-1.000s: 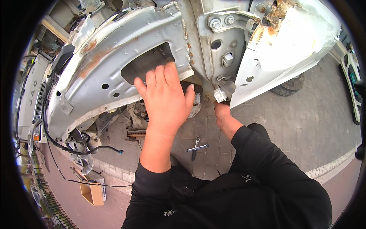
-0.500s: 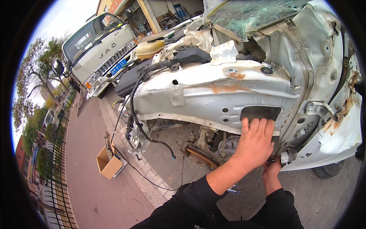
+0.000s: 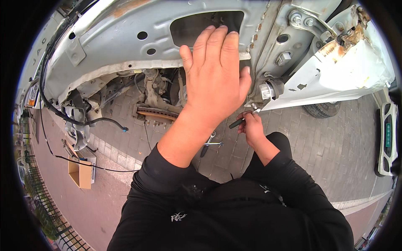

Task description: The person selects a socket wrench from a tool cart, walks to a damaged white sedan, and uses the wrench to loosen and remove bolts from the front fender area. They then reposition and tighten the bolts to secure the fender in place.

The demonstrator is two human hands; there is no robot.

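Left hand (image 3: 215, 81) lies flat, fingers spread, on the car body panel (image 3: 125, 46), bracing us | right hand (image 3: 251, 127) is closed around a wrench (image 3: 242, 120) under the fitting (image 3: 268, 90) | we should keep the wrench seated squarely and turn steadily.

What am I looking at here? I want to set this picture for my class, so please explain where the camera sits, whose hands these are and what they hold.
The camera sits on a person's head and looks down, so its wide lens bends straight edges. Both hands are that person's own, in black sleeves. The left hand lies flat on a stripped white car body, beside a dark opening. The right hand is lower down and grips a dark-handled tool under a round metal fitting. On the paving below lie a wrench and, off to the left, a cardboard box. The rusty brake disc is bare; no wheel is on it.
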